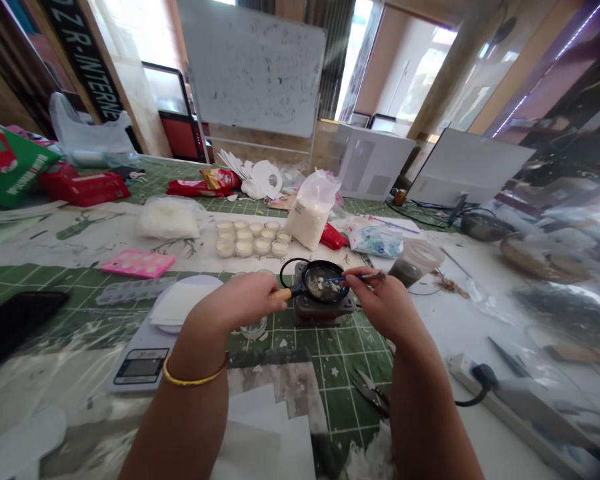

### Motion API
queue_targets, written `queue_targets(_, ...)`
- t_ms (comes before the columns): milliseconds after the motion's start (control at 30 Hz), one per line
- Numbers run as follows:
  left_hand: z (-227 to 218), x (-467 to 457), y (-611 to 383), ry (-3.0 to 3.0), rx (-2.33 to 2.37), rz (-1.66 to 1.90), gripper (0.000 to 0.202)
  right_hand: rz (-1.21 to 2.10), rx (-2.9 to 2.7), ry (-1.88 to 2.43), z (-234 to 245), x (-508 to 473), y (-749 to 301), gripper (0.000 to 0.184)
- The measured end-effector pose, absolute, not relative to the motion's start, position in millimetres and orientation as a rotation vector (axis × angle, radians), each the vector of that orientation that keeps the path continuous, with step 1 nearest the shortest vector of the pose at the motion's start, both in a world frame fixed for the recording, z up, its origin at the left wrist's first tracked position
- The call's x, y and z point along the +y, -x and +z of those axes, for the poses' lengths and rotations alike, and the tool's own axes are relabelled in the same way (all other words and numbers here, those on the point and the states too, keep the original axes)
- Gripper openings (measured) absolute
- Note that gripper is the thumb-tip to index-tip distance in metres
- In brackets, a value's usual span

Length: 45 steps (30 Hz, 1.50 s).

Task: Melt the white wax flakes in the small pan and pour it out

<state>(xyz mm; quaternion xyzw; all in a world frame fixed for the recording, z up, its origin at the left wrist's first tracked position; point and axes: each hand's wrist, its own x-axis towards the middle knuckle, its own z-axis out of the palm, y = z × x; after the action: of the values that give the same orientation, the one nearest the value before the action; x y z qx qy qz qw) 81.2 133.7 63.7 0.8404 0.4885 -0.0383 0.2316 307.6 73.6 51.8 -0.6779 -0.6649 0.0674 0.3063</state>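
Observation:
A small black pan (321,280) with white flakes in it sits on a little grey heater (324,308) on the green cutting mat (350,373). My left hand (240,303) is closed round the pan's wooden handle (281,293). My right hand (383,303) pinches a thin blue stick (353,277) whose tip reaches into the pan. A gold bangle (193,380) circles my left wrist.
A digital scale (145,363) with a white plate stands at the left. Behind the pan are several filled white cups (253,239), a bag of white granules (311,210) and a plastic cup with a lid (414,263). Scissors (370,390) and a power strip (510,400) lie at the right.

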Motion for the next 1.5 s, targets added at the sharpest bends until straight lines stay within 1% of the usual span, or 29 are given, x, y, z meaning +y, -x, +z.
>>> queue_targets(333,65.1,132.6,-82.4,-2.308,1.357,-0.119,0.038,0.151,-1.750,1.753,48.1,75.5,-303.7,0.025)
queue_targets(633,66.1,132.0,-81.7,-2.291,1.364,-0.114,0.039,0.107,-1.816,1.831,53.9,73.6,-303.2,0.022)
queue_targets(733,66.3,132.0,-81.8,-2.282,1.361,-0.115,0.038,0.100,-1.768,1.825,53.7,72.7,-302.3,0.024)
queue_targets(867,66.1,132.1,-81.2,-2.266,1.355,-0.103,0.037,0.184,-1.829,1.789,53.0,71.0,-299.9,0.024)
queue_targets(1033,65.9,132.3,-81.5,-2.272,1.352,-0.097,0.038,0.119,-1.831,1.808,56.3,68.1,-301.0,0.025)
queue_targets(1233,66.3,132.1,-82.3,-2.288,1.349,-0.102,0.038,0.158,-1.753,1.774,53.9,68.9,-297.2,0.025)
queue_targets(1400,65.2,132.2,-81.2,-2.281,1.355,-0.111,0.037,0.229,-1.843,1.726,50.8,70.5,-290.9,0.024)
queue_targets(1500,64.0,132.7,-81.3,-2.293,1.348,-0.110,0.038,0.216,-1.794,1.714,50.9,69.7,-291.4,0.025)
